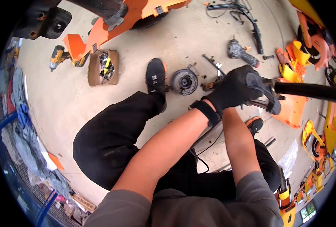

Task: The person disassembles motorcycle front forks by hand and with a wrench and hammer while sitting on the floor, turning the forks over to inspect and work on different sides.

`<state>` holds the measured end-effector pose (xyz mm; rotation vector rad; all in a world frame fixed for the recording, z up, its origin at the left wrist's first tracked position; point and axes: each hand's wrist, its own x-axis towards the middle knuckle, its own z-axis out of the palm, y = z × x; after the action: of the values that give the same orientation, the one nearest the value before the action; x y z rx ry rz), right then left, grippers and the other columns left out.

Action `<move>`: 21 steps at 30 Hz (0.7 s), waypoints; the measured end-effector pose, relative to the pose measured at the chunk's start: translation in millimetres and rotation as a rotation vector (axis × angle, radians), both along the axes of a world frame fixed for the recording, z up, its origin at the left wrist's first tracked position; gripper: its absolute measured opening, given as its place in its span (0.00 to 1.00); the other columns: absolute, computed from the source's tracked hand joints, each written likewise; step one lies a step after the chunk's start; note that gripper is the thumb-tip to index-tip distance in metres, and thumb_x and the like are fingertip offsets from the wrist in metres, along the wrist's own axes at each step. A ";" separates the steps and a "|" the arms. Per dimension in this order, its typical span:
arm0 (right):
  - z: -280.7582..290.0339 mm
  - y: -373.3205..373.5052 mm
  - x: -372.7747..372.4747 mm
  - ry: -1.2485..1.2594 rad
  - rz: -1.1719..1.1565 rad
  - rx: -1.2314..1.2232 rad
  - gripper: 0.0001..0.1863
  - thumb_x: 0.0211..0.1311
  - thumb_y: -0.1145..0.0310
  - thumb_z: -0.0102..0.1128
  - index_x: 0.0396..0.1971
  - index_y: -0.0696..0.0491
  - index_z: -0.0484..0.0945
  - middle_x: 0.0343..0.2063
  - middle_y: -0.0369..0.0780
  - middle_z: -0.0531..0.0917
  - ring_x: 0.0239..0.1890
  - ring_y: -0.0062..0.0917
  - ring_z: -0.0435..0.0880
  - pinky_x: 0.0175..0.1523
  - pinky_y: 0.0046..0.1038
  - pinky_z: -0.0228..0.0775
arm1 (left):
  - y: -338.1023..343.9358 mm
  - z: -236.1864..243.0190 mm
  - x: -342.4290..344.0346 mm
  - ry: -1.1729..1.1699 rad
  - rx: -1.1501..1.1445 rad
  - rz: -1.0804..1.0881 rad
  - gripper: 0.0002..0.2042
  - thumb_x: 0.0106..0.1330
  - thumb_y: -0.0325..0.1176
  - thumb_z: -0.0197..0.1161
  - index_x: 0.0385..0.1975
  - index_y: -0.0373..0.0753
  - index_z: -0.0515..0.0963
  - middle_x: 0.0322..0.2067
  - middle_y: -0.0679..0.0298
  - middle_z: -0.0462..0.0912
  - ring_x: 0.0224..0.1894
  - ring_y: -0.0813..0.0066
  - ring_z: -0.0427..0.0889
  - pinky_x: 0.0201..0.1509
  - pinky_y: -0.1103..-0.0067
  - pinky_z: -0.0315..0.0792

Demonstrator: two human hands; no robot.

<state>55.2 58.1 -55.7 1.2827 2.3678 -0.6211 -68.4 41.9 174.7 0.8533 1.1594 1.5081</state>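
My black-gloved left hand (234, 87) reaches across and is closed round a dark metal fitting (266, 96) at the end of a long black tube (308, 90), which extends to the right. My right forearm (236, 136) rises behind the left; that hand is mostly hidden under the left one, its fingers unclear. Just left of my hands a round grey wheel hub part (185, 81) lies on the floor, with small metal parts and bolts (209, 86) beside it. An orange panel (291, 111) lies below the tube.
Concrete floor (54, 109) holds a cardboard box of hardware (93, 70), yellow drill (57, 56), grey power tool (238, 51) and black frame parts (255, 32). An orange body (118, 19) stands at top. Yellow-orange parts (312, 140) line the right; piled cloths (28, 132) lie left.
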 end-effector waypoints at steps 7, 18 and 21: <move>3.2 18.6 21.1 -0.101 0.006 -0.017 0.13 0.63 0.69 0.52 0.43 0.59 0.78 0.31 0.51 0.85 0.35 0.42 0.85 0.41 0.41 0.75 | 5.8 3.4 11.8 -0.014 -0.008 0.055 0.20 0.42 0.38 0.74 0.35 0.37 0.78 0.30 0.55 0.84 0.34 0.61 0.83 0.43 0.72 0.77; 35.8 15.4 29.8 -0.073 0.004 -0.062 0.13 0.64 0.67 0.52 0.40 0.60 0.80 0.28 0.50 0.85 0.31 0.38 0.85 0.38 0.40 0.75 | -2.1 -3.2 16.1 0.147 0.133 0.048 0.21 0.47 0.32 0.76 0.42 0.35 0.78 0.36 0.57 0.82 0.40 0.62 0.83 0.46 0.72 0.77; 51.1 10.1 28.9 0.002 -0.040 -0.105 0.13 0.64 0.67 0.52 0.39 0.60 0.80 0.27 0.49 0.85 0.30 0.37 0.86 0.37 0.39 0.75 | 1.4 -5.1 10.7 0.290 0.420 0.127 0.16 0.54 0.30 0.71 0.41 0.35 0.77 0.32 0.59 0.81 0.34 0.65 0.83 0.41 0.72 0.79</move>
<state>84.1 68.2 -4.6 1.2865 2.2838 -0.7492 -57.7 43.3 169.5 1.3379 1.1350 1.8103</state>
